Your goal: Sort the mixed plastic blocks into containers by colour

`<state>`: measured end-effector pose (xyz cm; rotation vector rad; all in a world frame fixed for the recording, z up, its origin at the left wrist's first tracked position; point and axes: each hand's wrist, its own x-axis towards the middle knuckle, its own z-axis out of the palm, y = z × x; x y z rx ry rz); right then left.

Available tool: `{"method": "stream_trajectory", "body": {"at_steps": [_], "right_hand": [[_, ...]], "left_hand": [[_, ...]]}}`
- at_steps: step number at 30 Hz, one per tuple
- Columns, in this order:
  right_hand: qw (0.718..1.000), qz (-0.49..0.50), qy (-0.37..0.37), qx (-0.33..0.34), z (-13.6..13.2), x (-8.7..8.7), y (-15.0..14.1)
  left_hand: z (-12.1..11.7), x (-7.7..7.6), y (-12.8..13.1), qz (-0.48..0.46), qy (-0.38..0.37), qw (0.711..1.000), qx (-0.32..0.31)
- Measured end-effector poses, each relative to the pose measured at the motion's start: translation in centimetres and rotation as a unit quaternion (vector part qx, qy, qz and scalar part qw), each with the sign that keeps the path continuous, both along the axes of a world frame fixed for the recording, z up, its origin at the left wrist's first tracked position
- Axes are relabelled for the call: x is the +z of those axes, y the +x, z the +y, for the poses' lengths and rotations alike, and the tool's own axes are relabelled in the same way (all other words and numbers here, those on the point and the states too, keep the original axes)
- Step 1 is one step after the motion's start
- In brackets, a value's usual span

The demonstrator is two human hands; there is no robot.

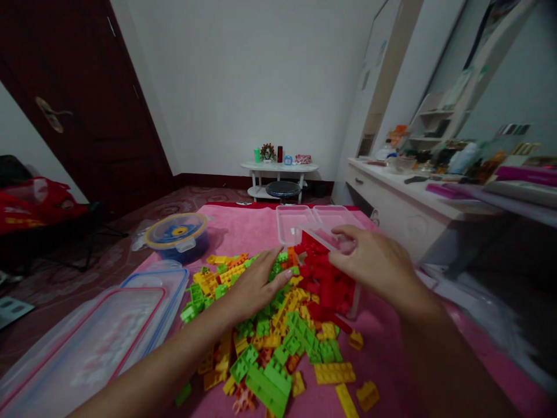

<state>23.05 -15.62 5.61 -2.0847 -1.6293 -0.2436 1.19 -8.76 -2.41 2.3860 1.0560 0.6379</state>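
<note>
A clear plastic container (pixel 355 303), tipped on its side towards the pile, is full of red toy bricks (pixel 322 281). My right hand (pixel 378 264) grips its upper rim between thumb and fingers. Some red bricks lie at its open mouth, touching the heap. My left hand (pixel 256 285) is spread palm down over a heap of green and yellow building bricks (pixel 300 337), with a few orange ones mixed in. Its fingertips point towards the container, and nothing shows in its grasp. The forearm hides part of the heap's left side.
Two clear trays (pixel 287 223) stand behind the container on the pink cloth (pixel 243 223). At left are a round lidded tub (pixel 185 249) with blue contents and several flat plastic lids (pixel 134 307). A cluttered white dresser (pixel 400 194) flanks the right side.
</note>
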Motion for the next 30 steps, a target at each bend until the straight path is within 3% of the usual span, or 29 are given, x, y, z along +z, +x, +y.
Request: {"method": "stream_trajectory", "body": {"at_steps": [4,8,20,25,30], "right_hand": [[0.998,-0.063,-0.017,0.021,-0.3,0.0,-2.1],[0.995,-0.089,-0.042,0.006,-0.6,0.4,-2.0],[0.991,-0.13,-0.007,0.037,-1.9,1.7,-1.8],[0.99,-0.131,-0.006,0.05,-1.9,1.7,-1.2],[0.992,-0.099,0.057,0.052,-2.5,2.4,-0.2]], "left_hand": [[-0.3,0.1,0.0,0.02,-0.007,1.0,-0.01],[-0.3,0.0,-0.1,0.03,0.004,0.999,-0.031],[0.0,-0.3,-0.6,0.036,0.011,0.999,-0.025],[0.4,-0.5,-0.8,-0.001,0.027,0.999,-0.023],[0.4,-0.1,-1.0,-0.076,0.05,0.996,-0.013]]}}
